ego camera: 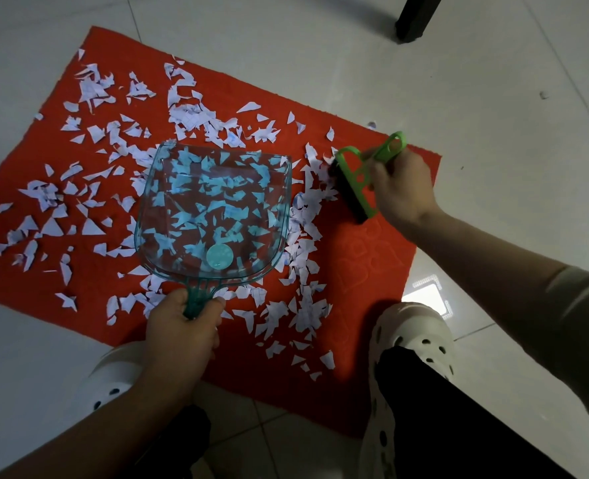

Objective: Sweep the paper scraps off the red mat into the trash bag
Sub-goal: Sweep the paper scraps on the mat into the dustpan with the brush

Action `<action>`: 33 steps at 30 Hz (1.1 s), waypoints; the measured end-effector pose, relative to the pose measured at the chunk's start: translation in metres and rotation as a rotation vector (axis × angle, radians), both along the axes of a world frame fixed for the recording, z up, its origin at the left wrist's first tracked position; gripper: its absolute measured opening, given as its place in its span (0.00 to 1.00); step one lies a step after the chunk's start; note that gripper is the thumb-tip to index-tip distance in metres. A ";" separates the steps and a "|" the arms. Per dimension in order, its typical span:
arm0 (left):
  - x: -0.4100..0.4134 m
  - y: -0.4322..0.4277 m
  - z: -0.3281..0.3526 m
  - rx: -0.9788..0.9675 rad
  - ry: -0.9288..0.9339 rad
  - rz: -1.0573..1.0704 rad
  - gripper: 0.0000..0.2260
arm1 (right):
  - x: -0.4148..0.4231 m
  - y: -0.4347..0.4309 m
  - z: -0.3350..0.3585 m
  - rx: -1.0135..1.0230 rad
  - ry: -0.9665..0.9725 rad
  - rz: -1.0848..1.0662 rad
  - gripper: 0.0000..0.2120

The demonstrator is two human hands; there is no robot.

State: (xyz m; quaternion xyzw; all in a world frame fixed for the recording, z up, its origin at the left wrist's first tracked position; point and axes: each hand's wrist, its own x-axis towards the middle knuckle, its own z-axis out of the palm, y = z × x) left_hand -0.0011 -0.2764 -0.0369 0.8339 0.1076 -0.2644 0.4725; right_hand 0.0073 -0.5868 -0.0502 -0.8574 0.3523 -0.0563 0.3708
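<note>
Risks: brush (353, 183) sits at the right side of the dustpan (213, 216), not at its far open edge, so a stroke from here would likely pile scraps (91, 227) against the pan's side wall instead of into it. A fast flick could throw the light pieces off the mat (365, 243) onto the tile floor (493, 98); one bit already lies on the tile past the far right corner. The pan lies flat on top of scraps, so sliding it may drag some along or trap them underneath. The trash bag is not in view, so it needs a carry, and a tilted pan would spill. Left hand (182, 335) is wrapped round the teal pan handle at the near edge; right hand (402, 188) grips the green brush handle, dark bristles down on the mat. Scraps: small torn white pieces, jagged, some with faint grid lines, scattered over most of the mat, thickest along the pan's right side and far left, thin at the right strip. Those seen through the clear pan look blue; can't tell whether they're in it or under it.
</note>
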 end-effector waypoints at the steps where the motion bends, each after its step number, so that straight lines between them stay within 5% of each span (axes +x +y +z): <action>1: 0.000 0.000 0.000 0.002 -0.002 -0.002 0.09 | -0.001 0.000 0.001 0.006 -0.018 -0.005 0.14; 11: -0.001 0.000 0.002 -0.011 0.010 0.000 0.08 | -0.028 -0.030 0.000 -0.147 0.006 -0.252 0.15; 17: 0.000 -0.001 0.002 0.000 0.017 -0.006 0.08 | -0.020 -0.006 -0.001 -0.020 -0.019 -0.068 0.13; 25: 0.000 -0.002 0.003 0.010 0.009 -0.023 0.08 | -0.026 -0.025 -0.002 -0.128 -0.013 -0.239 0.14; 33: 0.005 -0.005 0.005 0.015 0.009 -0.032 0.08 | -0.012 -0.003 -0.001 0.030 -0.078 -0.063 0.11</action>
